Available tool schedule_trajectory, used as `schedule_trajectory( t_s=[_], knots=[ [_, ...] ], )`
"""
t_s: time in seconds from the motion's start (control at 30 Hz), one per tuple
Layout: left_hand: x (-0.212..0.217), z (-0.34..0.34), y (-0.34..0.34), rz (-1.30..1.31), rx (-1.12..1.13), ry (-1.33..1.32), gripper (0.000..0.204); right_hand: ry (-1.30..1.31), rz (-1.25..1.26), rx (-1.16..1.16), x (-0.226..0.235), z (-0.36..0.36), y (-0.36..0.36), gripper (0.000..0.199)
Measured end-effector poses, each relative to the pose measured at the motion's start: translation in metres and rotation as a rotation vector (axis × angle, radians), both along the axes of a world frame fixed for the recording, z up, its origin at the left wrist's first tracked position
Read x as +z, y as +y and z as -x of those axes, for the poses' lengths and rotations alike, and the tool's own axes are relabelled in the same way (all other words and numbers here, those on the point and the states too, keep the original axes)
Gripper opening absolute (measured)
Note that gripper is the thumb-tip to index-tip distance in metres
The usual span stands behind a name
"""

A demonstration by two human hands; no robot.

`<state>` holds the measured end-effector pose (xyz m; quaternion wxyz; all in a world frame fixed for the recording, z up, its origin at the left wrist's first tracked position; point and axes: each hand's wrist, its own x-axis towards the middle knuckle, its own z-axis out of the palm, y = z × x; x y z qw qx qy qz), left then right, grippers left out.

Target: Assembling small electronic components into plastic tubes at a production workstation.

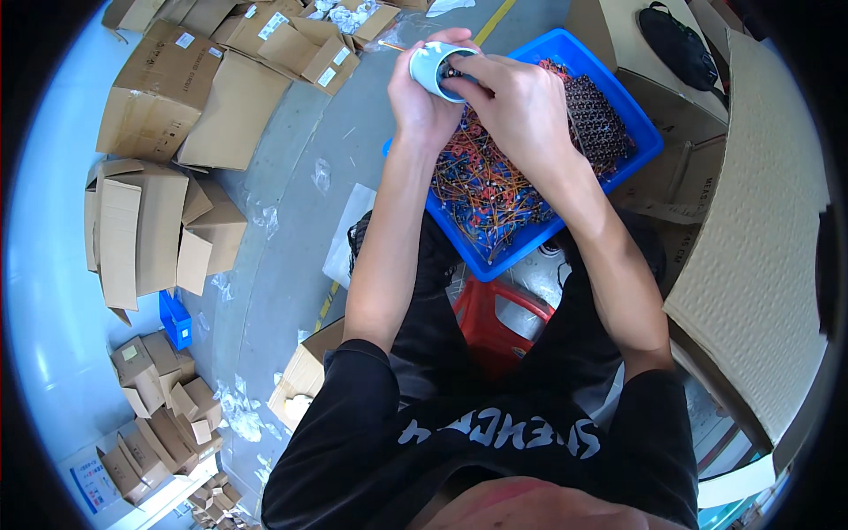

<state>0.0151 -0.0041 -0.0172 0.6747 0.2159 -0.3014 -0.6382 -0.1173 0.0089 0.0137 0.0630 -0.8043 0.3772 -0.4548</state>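
Observation:
My left hand (417,99) is wrapped round a pale, round cup (427,67), its open mouth tilted toward my right hand. The thumb and fingers of my right hand (521,97) reach into the mouth of the cup, bent together at some small dark pieces (449,71). What they pinch there is mostly hidden. A thin orange wire end (392,46) sticks out beside my left hand. Below both hands lies a blue plastic tray (649,132), filled with a tangle of thin orange wires (481,190) with red and blue parts. Rows of dark little pieces (594,110) lie at its right side.
Under the tray is a red stool (496,327) between my legs. Large cardboard sheets and boxes (760,221) stand close on my right, with a black pouch (678,46) on top. Opened cartons (159,97) line the left wall. Plastic scraps (240,411) litter the grey floor.

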Motion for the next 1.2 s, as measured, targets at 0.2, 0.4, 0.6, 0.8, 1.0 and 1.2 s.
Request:
schedule_trajectory(
  t_s=[0.2, 0.4, 0.6, 0.8, 1.0, 1.2],
  knots=[
    [-0.003, -0.012, -0.004, 0.007, -0.127, -0.114, 0.048, -0.070, 0.017, 0.053, -0.020, 0.000, -0.005, 0.012],
    [-0.016, -0.019, -0.005, 0.008, -0.144, -0.204, 0.046, -0.035, -0.024, 0.044, -0.029, 0.000, -0.003, 0.014],
    [-0.019, -0.017, -0.012, -0.132, -0.025, -0.100, 0.044, 0.030, -0.034, -0.006, -0.023, -0.004, -0.001, 0.020],
    [-0.010, -0.023, -0.010, -0.039, -0.193, 0.011, 0.044, -0.295, -0.082, 0.100, -0.011, 0.005, -0.001, 0.030],
    [-0.013, -0.003, -0.005, -0.192, -0.079, -0.218, 0.047, -0.333, -0.468, 0.261, -0.027, 0.015, -0.019, 0.044],
    [-0.018, 0.003, -0.008, 0.119, 0.203, -0.747, 0.046, -0.185, -0.221, 0.167, -0.035, 0.029, -0.035, 0.044]
  ],
)
